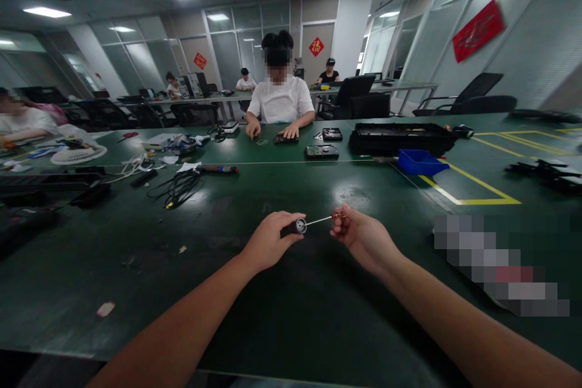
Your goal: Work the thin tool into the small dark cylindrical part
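Observation:
My left hand point(269, 241) pinches a small dark cylindrical part point(301, 226) between thumb and fingers, its round silver-white end facing right. My right hand point(366, 241) is closed around the handle of a screwdriver point(319, 220), and a bit of red shows at the handle. The thin metal shaft runs left to the round end of the part. Its tip meets that face or lies just in front of it; I cannot tell which. Both hands are above the green tabletop point(273, 327).
Across the table, a person in a white shirt point(279, 100) has both hands by hard drives point(322, 151). A long black casing point(402, 138) and a blue bin point(421, 162) are at right. Black cables point(179, 188) and a dark tool point(218, 169) lie left. A blurred-out item point(491, 260) lies right.

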A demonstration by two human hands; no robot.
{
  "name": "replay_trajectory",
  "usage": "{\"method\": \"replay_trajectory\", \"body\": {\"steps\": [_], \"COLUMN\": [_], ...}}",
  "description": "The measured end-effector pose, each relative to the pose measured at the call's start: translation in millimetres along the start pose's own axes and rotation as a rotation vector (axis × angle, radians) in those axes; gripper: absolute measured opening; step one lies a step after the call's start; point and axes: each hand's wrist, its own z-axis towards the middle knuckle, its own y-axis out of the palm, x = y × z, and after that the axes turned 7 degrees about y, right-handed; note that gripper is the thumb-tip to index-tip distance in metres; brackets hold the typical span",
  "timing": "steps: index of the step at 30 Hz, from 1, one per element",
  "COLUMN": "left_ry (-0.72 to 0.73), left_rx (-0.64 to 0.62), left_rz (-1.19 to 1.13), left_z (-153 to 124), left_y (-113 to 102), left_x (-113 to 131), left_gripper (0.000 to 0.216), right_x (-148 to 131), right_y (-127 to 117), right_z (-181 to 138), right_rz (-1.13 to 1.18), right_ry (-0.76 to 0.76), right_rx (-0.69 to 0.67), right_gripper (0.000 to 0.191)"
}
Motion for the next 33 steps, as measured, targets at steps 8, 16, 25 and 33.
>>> {"method": "replay_trajectory", "body": {"steps": [8, 16, 25, 33], "left_ry": [-0.018, -0.002, -0.025, -0.053], "left_rx": [0.009, -0.002, -0.017, -0.027], "left_rz": [0.001, 0.037, 0.03, 0.016], "left_z": [-2, 0, -1, -2], "left_y": [2, 3, 7, 6], "left_x": [-1, -3, -7, -4], "left_gripper": [0.044, 0.048, 0.047, 0.048], "right_x": [2, 3, -2, -6], "right_y": [-1, -1, 0, 2], "right_z": [1, -4, -20, -21], "right_rz": [-0.095, -0.482, -0.805, -0.8], "right_ry": [-0.23, -0.478, -0.577, -0.521], "right_rx": [0.062, 0.074, 0.042, 0.082], "right_gripper": [0.023, 0.028, 0.025, 0.023]}}
